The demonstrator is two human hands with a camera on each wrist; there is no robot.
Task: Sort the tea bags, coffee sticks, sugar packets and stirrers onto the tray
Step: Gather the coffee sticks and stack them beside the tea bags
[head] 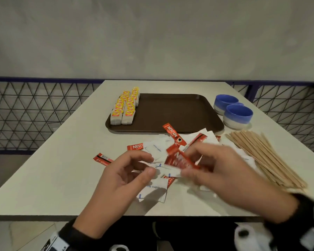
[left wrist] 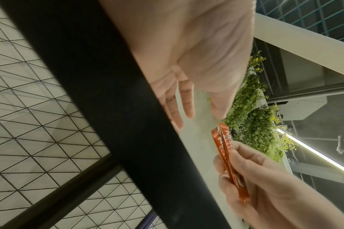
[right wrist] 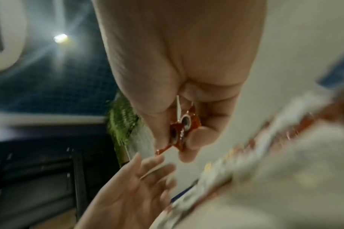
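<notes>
My right hand (head: 192, 165) pinches a small bunch of red coffee sticks (head: 179, 160) above the loose pile; the same sticks (left wrist: 226, 153) show in the left wrist view and end-on (right wrist: 183, 131) in the right wrist view. My left hand (head: 143, 165) hovers beside them, fingers loosely curled and holding nothing. More coffee sticks (head: 173, 134) and white sugar packets (head: 155, 191) lie mixed on the table. Yellow-labelled tea bags (head: 125, 107) stand in two rows on the left of the brown tray (head: 179, 113). Wooden stirrers (head: 265, 158) lie in a heap at the right.
Two blue and white bowls (head: 237, 115) stand right of the tray. One coffee stick (head: 102, 158) lies apart at the left. The white table (head: 53, 178) ends at a near edge under my wrists; a wire mesh fence (head: 34, 113) runs behind.
</notes>
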